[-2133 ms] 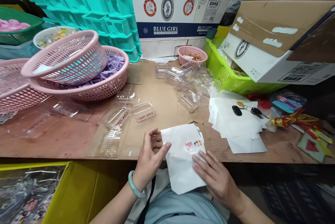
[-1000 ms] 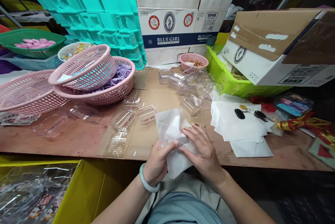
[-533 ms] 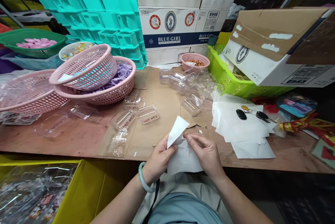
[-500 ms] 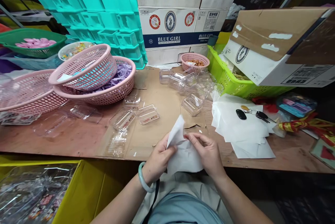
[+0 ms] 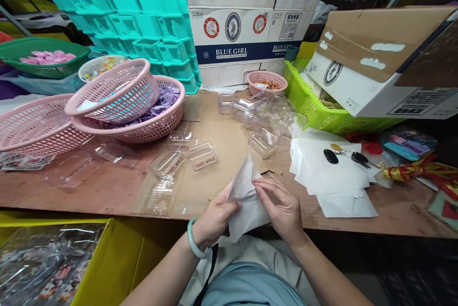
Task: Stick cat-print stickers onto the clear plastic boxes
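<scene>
A white sheet of thin paper (image 5: 246, 215) is held between my two hands, just over the table's front edge. My left hand (image 5: 216, 213) grips its left side, thumb lying across the front. The fingers and thumb of my right hand (image 5: 282, 208) pinch the paper near its upper middle. The sheet is creased, with one corner pointing up. Whether anything lies inside it is hidden. Beyond the hands, small clear plastic boxes (image 5: 202, 156) with printed fronts lie on a flat piece of cardboard (image 5: 229, 139).
Pink baskets (image 5: 171, 122) with purple pieces stand at left. More clear plastic cases (image 5: 263, 143) lie ahead, before a small pink basket (image 5: 255, 86). White sheets (image 5: 322, 172) with keys (image 5: 352, 156) on them are at right, beside a green crate (image 5: 315, 113). A yellow bin (image 5: 121, 253) stands lower left.
My right hand has shifted slightly up and left along the paper. The sheet's right side has been drawn in, so the paper looks narrower. A reddish spot by the right fingertips no longer shows.
</scene>
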Available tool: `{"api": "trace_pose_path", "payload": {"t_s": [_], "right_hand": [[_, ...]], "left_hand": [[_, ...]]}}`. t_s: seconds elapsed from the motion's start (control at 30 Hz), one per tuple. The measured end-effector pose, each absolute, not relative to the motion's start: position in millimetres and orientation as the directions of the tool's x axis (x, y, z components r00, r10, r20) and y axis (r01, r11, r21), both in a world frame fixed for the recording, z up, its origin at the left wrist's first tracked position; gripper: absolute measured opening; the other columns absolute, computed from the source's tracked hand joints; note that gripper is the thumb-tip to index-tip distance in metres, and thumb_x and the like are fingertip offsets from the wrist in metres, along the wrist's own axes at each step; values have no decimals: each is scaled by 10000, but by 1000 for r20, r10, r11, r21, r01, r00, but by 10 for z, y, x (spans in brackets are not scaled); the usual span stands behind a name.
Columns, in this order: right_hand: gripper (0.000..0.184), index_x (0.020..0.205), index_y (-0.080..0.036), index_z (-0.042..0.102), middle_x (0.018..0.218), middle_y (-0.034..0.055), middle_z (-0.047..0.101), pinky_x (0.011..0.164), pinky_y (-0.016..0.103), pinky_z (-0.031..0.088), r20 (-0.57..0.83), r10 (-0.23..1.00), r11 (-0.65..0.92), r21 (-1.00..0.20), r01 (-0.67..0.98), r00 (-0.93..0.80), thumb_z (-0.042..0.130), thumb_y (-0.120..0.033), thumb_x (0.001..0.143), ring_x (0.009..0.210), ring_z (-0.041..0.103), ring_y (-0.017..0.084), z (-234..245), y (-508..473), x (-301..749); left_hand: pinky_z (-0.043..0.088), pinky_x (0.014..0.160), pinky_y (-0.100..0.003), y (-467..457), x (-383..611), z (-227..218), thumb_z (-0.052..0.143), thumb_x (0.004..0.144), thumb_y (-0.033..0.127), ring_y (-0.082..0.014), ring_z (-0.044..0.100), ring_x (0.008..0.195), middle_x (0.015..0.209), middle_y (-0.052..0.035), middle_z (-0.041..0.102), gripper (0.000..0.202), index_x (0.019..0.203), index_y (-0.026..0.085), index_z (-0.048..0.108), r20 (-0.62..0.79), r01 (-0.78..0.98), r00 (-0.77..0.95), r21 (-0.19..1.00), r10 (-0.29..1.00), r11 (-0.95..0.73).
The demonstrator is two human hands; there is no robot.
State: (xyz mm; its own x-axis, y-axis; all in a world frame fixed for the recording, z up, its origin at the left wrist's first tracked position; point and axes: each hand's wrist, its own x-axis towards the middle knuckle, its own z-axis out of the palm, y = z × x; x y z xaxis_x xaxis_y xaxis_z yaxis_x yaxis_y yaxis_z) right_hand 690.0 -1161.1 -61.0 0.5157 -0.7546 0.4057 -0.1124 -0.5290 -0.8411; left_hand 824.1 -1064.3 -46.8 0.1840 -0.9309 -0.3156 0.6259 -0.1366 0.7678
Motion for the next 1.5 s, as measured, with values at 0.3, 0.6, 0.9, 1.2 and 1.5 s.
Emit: {"api": "trace_pose_path", "payload": {"t_s": [0.3,0.6,0.9,1.2,1.5], "right_hand": [[157,846,-174,665,851,30,722,855,397,539,63,-993,-98,-919,381,-102,712,-296,759,803,687,162,-536,-12170,6742],[414,1125,-226,627,1092,57,704,984,447,466,793,-391,-920,-320,-227,467,657,-35,759,1060,634,228,-489,-11774,6876],[479,1226,-213,558,1215,115,609,925,404,493,33,-829,-46,-999,-9,558,596,-481,830,1115,581,255,-563,-11860,6973],[572,1192,-191,560,1268,139,554,1067,502,299,472,-833,-551,-754,-359,288,733,-390,684,1231,449,307,-689,-12521,7304],[860,1358,-271,224,1223,98,576,1001,456,397,173,-723,-250,-968,-21,669,747,-317,677,1142,542,218,-568,-12536,7257]], "left_hand": [[436,961,-427,-10697,8267,-561,608,640,113,-310,557,1139,1099,-132,662,588,1224,137,542,-404,548,364,822,-839,-158],[422,981,-392,-10705,8054,-320,624,817,373,-274,533,1155,1181,-119,615,253,965,181,693,-175,355,422,935,-890,-15],[471,846,-306,-10919,8236,-513,714,738,341,-217,582,990,1004,-103,669,230,853,142,710,-338,605,428,796,-838,-12],[449,867,-306,-10809,8388,-592,667,784,386,-219,569,1055,1229,-99,597,383,1116,198,635,-299,446,483,893,-823,-63],[362,1025,-330,-10860,8648,-411,674,788,331,-245,454,1250,1341,-78,524,459,1230,246,583,-95,375,568,914,-817,155]]}}
